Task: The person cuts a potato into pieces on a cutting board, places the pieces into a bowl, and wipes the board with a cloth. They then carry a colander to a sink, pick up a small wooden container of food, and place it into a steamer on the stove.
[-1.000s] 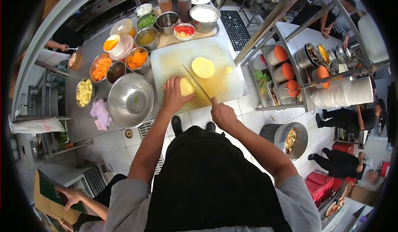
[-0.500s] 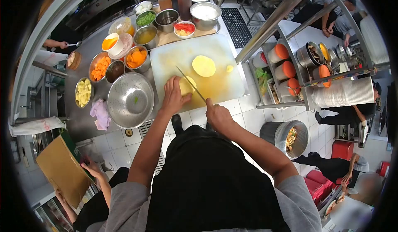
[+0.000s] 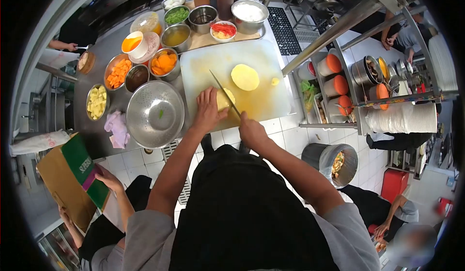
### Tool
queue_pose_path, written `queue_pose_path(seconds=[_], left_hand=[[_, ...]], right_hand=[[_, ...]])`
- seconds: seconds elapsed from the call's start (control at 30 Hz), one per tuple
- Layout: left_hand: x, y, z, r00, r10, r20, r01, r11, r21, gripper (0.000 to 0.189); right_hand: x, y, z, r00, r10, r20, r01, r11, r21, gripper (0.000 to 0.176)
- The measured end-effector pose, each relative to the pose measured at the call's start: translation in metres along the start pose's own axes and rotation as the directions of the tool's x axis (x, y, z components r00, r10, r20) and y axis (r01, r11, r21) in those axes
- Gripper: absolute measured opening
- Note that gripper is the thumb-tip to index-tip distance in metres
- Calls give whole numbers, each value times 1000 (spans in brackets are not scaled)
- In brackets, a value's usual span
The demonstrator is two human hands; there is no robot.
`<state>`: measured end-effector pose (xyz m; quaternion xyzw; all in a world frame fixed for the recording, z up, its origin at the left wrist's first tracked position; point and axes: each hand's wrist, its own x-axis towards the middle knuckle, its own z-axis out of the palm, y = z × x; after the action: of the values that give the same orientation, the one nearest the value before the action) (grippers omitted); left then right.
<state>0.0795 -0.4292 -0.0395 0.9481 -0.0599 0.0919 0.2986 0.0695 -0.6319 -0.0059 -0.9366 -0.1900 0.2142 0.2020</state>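
The right hand [image 3: 253, 133] gripped the knife [image 3: 224, 91], which crossed the yellow piece [image 3: 221, 101] on the board [image 3: 202, 60]; the left hand [image 3: 208, 110] held that piece from the left, while a slab [image 3: 245, 77] lay right of the knife, near a small scrap [image 3: 274, 81]

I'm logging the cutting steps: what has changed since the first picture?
The knife, gripped in the right hand, has moved left, from beside the yellow piece to across it. A co-worker's box has risen in view and turned. The left hand still holds the piece; the round slice stays on the cutting board.
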Motion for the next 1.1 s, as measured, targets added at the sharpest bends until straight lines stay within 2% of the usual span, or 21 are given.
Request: queue_pose_path(seconds=[0.17, 0.4, 0.5, 0.77, 0.83, 0.93, 1.1], left_hand=[[5, -1, 0, 998, 43, -38, -44, 999, -21, 81], [-11, 3, -15, 997, -80, 5, 79, 980, -180, 78], [-10, 1, -19, 997, -72, -1, 71, 980, -185, 76], [-8, 0, -21, 998, -57, 1, 56, 981, -184, 74], [-6, 0, -21, 996, -73, 55, 81, 983, -162, 75], [-4, -2, -22, 998, -43, 55, 52, 985, -166, 75], [-4, -6, -21, 999, -22, 36, 28, 985, -170, 75]], right_hand=[[36, -4, -1, 996, -68, -56, 66, 997, -27, 21], [2, -23, -41, 998, -25, -53, 23, 999, -49, 21], [-6, -29, -39, 997, -63, -47, 61, 997, -49, 21], [-8, -33, -26, 1000, 1, -13, -1, 998, -65, 14], [-10, -35, -25, 1000, 1, -9, -1, 997, -82, 14], [-9, -40, -25, 1000, 15, 11, -14, 994, -108, 14], [30, -31, 6, 1000, 1, -2, -1, 995, -96, 16]])
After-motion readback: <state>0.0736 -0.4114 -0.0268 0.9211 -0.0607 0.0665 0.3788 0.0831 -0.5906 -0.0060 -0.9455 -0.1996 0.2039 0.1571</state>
